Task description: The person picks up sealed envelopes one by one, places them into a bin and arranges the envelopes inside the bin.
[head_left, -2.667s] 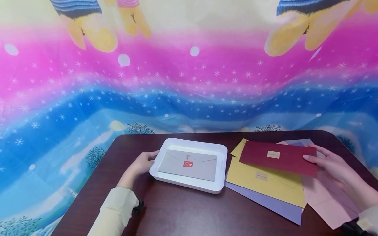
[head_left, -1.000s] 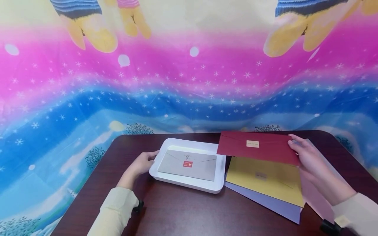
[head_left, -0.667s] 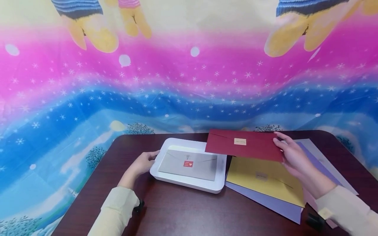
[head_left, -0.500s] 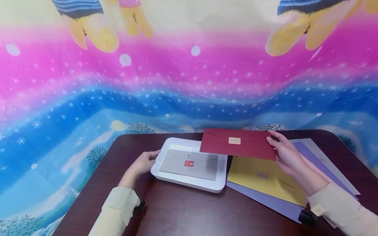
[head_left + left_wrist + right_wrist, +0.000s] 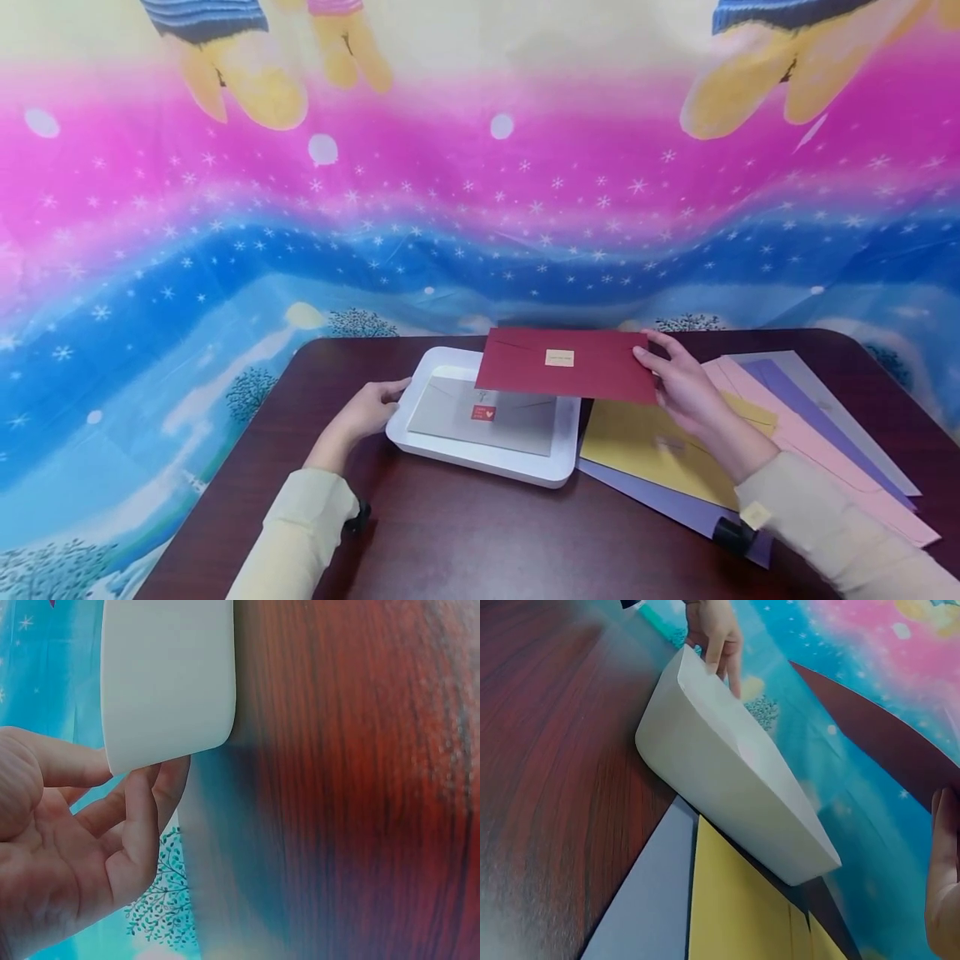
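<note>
My right hand (image 5: 686,387) pinches the right end of a dark red envelope (image 5: 570,379), thumb on top. The envelope, which bears a cream label, is held up over the back right part of a white tray (image 5: 480,465). Inside the tray lies a grey envelope (image 5: 465,425) with a red heart sticker, partly covered by the red one in the head view. My left hand (image 5: 367,412) holds the tray's left end. In the left wrist view its thumb is at the rim and its curled fingers (image 5: 139,825) are against the outer wall.
Right of the tray, yellow envelopes (image 5: 630,437) overlap a purple one (image 5: 652,500) on the dark wooden table (image 5: 465,542). Further right, pink (image 5: 825,442), purple and pale grey envelopes fan out, partly behind my right forearm. A printed cloth (image 5: 480,208) hangs behind the table.
My right hand has carried the red envelope left, from above the yellow envelopes to over the tray. The envelopes at the right are more exposed. My left hand keeps its place at the tray.
</note>
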A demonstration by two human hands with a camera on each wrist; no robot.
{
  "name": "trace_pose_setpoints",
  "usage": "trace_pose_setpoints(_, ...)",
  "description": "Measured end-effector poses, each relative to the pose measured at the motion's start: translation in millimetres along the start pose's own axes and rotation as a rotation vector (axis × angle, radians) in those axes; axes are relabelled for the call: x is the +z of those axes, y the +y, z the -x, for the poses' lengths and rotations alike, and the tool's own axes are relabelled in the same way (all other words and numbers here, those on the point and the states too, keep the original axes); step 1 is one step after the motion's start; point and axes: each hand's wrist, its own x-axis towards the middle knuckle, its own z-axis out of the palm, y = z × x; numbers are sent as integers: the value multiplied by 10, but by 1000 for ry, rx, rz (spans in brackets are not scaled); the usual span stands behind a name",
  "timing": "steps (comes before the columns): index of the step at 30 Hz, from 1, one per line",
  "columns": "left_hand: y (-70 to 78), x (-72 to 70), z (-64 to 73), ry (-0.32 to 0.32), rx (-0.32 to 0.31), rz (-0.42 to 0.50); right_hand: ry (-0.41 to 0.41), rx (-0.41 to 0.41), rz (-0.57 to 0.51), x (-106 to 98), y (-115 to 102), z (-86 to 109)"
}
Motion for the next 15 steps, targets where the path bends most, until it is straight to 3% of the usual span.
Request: trace_pose_setpoints(15,-27,-15,-17,-10,-29,59,-34,28,132,374,240,-124)
